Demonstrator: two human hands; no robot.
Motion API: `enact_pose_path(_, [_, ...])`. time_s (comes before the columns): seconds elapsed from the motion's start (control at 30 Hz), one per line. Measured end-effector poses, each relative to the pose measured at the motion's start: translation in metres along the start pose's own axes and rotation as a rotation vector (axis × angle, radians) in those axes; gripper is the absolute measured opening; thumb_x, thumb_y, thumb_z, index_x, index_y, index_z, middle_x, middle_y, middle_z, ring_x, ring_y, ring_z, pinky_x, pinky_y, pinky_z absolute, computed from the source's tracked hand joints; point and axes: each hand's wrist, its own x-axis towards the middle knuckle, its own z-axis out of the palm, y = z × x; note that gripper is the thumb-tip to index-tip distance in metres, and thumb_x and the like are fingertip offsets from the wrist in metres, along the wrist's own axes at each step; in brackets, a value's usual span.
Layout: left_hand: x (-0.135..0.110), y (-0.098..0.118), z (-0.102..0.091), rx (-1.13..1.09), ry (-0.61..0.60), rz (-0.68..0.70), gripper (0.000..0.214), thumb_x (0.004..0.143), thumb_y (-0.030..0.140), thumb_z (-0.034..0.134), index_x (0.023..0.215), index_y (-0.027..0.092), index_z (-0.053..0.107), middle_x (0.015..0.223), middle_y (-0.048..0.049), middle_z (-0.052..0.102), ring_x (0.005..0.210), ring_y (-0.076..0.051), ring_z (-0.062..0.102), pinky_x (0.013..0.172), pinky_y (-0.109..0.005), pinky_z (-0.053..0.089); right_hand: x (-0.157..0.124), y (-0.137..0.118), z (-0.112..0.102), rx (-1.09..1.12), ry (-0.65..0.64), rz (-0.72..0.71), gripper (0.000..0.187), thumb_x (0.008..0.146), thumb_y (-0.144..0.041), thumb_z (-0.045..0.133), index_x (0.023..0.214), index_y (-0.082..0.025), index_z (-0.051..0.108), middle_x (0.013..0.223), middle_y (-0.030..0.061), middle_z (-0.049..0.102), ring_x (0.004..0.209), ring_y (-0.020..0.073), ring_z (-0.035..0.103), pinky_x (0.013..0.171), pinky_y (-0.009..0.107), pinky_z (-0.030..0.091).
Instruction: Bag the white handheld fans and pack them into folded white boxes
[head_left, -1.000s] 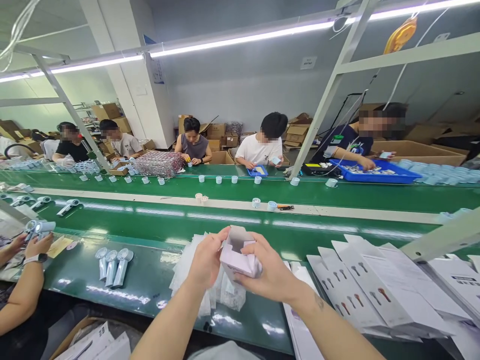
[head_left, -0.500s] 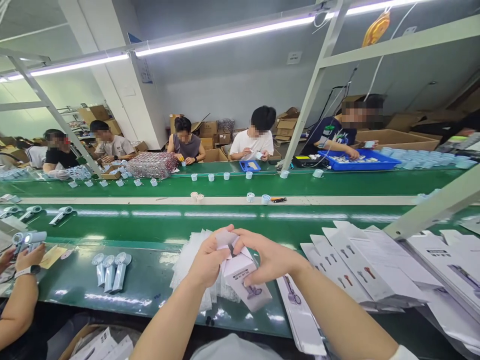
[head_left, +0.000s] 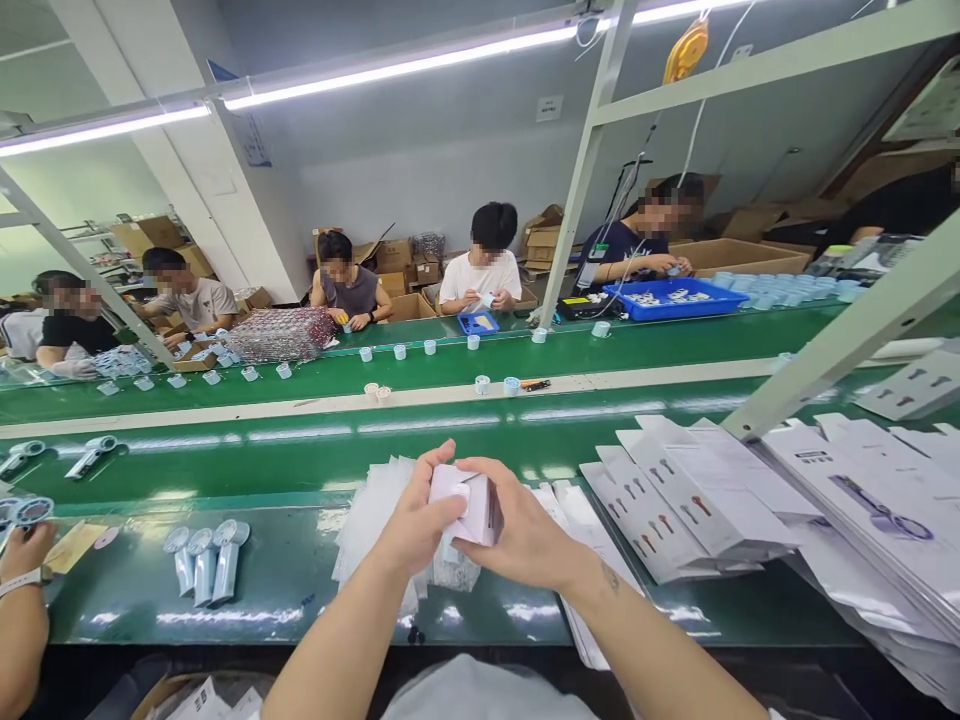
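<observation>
Both hands hold one small white carton (head_left: 466, 508) above the near edge of the green bench. My left hand (head_left: 420, 515) wraps its left side, with the thumb pressed on the end face. Around the right side curls my right hand (head_left: 517, 520), its fingers along the top and the thumb underneath. The carton's end faces me and looks closed. Beneath the hands lies a pile of clear plastic bags (head_left: 375, 530). Left of the bags, several light-blue handheld fans (head_left: 217, 560) lie side by side. White flattened cartons (head_left: 592, 570) lie right of my hands.
Stacks of printed white cartons (head_left: 697, 500) fill the right, beside a slanted metal post (head_left: 847, 330). A co-worker's hand (head_left: 26, 550) holds a fan at the left edge. Blue cups (head_left: 482, 384) stand along the belt; several people work across it.
The carton has turned from showing its printed side and open-flapped top to showing a closed end. My right hand has shifted to its side. The view has swung right.
</observation>
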Motion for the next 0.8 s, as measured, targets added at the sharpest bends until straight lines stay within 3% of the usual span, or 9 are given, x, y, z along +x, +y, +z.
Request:
enact_pose_path(0.07, [0.004,-0.004,0.007,-0.082,0.05,-0.029,0.058,0.056,0.021,0.081,0.109,0.025,0.056,0.104,-0.0028,0.065,0.084,-0.018,0.064,0.07,-0.029,0.049,-0.003,-0.001,-0.003,0.022,-0.03,0.04,0.078,0.072,-0.025,0.074,0.136,-0.027,0.029,0.131,0.0137,0.052,0.112,0.0292,0.059,0.09,0.045,0.052])
enact_pose_path(0.17, [0.002,-0.012,0.017,-0.105,0.156,-0.021,0.051,0.055,0.019,0.079,0.099,0.023,0.053,0.084,0.0021,0.063,0.068,-0.014,0.06,0.063,-0.027,0.047,-0.006,0.002,-0.005,0.052,-0.069,0.028,0.081,0.071,-0.024,0.075,0.138,-0.027,0.029,0.132,0.0132,0.053,0.113,0.0282,0.059,0.092,0.044,0.052])
enact_pose_path(0.43, [-0.006,-0.021,0.03,0.018,0.284,0.012,0.046,0.059,0.022,0.073,0.097,0.025,0.046,0.087,0.0023,0.061,0.072,-0.014,0.059,0.063,-0.026,0.046,-0.004,0.024,-0.013,0.153,-0.176,-0.044,0.089,0.068,-0.031,0.08,0.141,-0.023,0.03,0.13,0.0125,0.056,0.109,0.0254,0.061,0.092,0.038,0.051])
enact_pose_path(0.53, [0.0,-0.019,0.029,0.058,0.203,0.002,0.045,0.06,0.024,0.073,0.097,0.026,0.048,0.091,0.0024,0.061,0.073,-0.014,0.058,0.063,-0.025,0.045,-0.003,0.024,-0.021,0.141,-0.141,-0.042,0.087,0.069,-0.032,0.078,0.141,-0.022,0.03,0.131,0.0138,0.054,0.112,0.0261,0.059,0.094,0.04,0.049])
enact_pose_path(0.63, [0.009,-0.015,0.025,0.031,0.053,0.011,0.044,0.068,0.037,0.075,0.106,0.027,0.054,0.109,-0.0013,0.062,0.091,-0.018,0.061,0.073,-0.028,0.049,-0.003,0.021,-0.034,0.116,-0.125,-0.041,0.086,0.068,-0.03,0.08,0.139,-0.023,0.032,0.132,0.0135,0.052,0.116,0.0265,0.056,0.097,0.04,0.047])
enact_pose_path(0.8, [0.024,-0.019,0.027,0.047,-0.026,-0.007,0.056,0.086,0.066,0.047,0.123,0.026,0.058,0.143,-0.008,0.049,0.13,-0.03,0.045,0.097,-0.04,0.045,-0.013,0.02,-0.036,0.102,-0.065,-0.084,0.089,0.07,-0.031,0.079,0.141,-0.026,0.025,0.132,0.0127,0.047,0.115,0.026,0.055,0.095,0.039,0.048])
